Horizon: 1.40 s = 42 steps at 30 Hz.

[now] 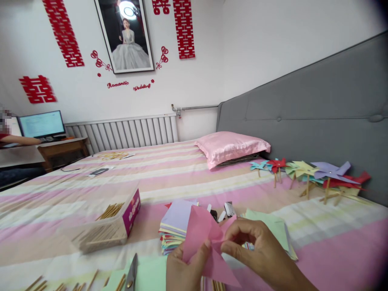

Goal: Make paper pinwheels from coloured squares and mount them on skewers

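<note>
A pink paper sheet, partly folded, is held low in the middle of the view. My left hand pinches its lower left edge. My right hand grips its right corner with curled fingers. Just behind the sheet lies a stack of coloured paper squares topped by a lilac sheet. Scissors rest on a pale green sheet to the left of my left hand.
A box of wooden sticks sits at the left, with loose sticks at the bottom edge. Finished paper pinwheels line the grey headboard. A pink pillow lies beyond. Another person sits at a desk far left.
</note>
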Each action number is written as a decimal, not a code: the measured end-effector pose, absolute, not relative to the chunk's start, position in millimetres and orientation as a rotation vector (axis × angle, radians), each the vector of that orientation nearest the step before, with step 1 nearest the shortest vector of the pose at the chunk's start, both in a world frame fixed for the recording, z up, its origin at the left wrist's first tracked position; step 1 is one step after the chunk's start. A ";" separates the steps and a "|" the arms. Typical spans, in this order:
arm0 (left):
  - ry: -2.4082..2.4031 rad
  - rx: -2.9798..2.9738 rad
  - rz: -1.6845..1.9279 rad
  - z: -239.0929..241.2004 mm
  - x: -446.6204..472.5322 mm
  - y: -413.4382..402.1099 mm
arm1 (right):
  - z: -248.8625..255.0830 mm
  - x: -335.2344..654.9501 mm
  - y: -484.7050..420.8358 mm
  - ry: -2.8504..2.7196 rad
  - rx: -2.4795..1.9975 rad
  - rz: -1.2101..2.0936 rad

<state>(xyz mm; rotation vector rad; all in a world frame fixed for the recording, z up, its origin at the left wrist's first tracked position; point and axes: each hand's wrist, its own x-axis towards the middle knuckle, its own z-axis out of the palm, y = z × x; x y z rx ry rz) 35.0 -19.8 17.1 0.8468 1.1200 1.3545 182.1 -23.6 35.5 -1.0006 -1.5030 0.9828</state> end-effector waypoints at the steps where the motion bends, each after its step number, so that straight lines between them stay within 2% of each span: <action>1: 1.119 0.846 1.358 18.9 36.2 -20.9 | 36.0 181.7 -23.7 -1.500 -0.982 0.990; 30: 1.180 0.917 1.337 24.5 42.7 -25.8 | 33.9 176.3 -23.9 -1.557 -1.138 0.884; 42: 1.121 0.789 1.363 -5.4 42.8 -14.9 | 33.1 165.6 -28.7 -1.453 -1.057 0.876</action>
